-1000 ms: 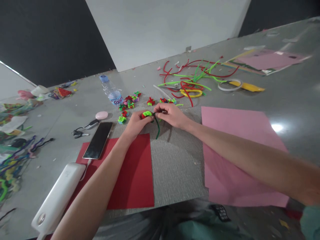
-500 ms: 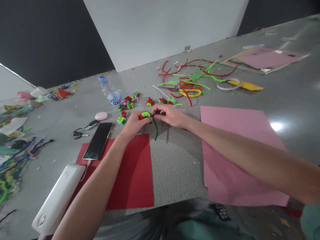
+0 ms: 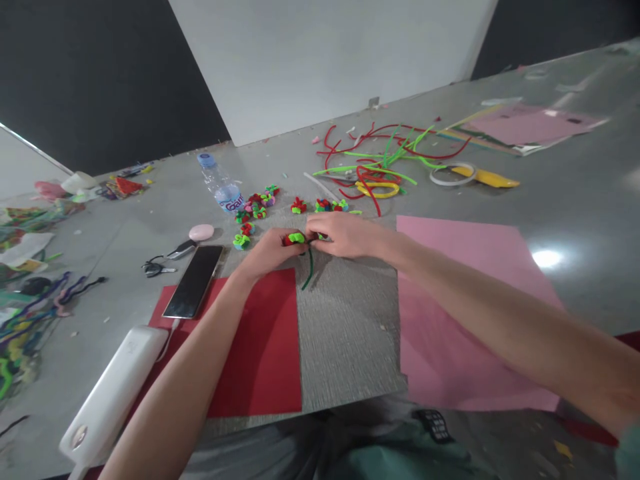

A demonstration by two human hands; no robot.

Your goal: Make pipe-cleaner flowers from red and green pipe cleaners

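My left hand (image 3: 270,252) pinches a small red and bright green pipe-cleaner piece (image 3: 296,238) above the grey table. Touching it from the right, my right hand (image 3: 345,233) has its fingers closed on a dark green pipe cleaner (image 3: 309,268), whose free end hangs down between the hands. My fingers hide where the two join. Just beyond the hands lie several small coloured pipe-cleaner pieces, among them a red one (image 3: 299,205) and a green and blue one (image 3: 241,241).
A water bottle (image 3: 220,183), phone (image 3: 194,281) and white power bank (image 3: 115,393) are on the left. Red paper (image 3: 265,347) and pink paper (image 3: 450,320) lie near the front edge. Loose pipe cleaners (image 3: 395,157), yellow-handled scissors (image 3: 377,190) and a tape roll (image 3: 453,175) lie behind.
My right hand has turned, its back now facing up more, and shifted slightly right. The dark green pipe cleaner's hanging end has swung to the left.
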